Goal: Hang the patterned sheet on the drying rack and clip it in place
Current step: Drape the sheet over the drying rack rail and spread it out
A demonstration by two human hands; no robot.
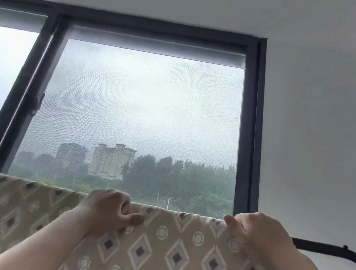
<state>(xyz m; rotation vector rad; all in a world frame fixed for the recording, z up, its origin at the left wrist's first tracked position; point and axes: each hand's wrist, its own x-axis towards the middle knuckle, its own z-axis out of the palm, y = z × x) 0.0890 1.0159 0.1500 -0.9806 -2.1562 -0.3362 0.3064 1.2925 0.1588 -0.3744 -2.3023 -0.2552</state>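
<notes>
- Reaching up, we grip the patterned sheet where it folds over the top bar of the drying rack. The cloth hangs from the bar toward us, beige with diamonds and rings.
- Our left hand clutches the fold on the bar, fingers curled over the top and thumb pressed to the near face.
- Our right hand pinches the fold the same way, nearer the rack's bare black end, which pokes out past the cloth.
- We judge both holds are meant to draw the cloth flat and even along the bar before clipping. No clip shows.
- Behind the rack, a dark-framed window with a mesh screen shows grey sky, trees and tower blocks.
- A plain pale wall stands behind the rack's bare end.
</notes>
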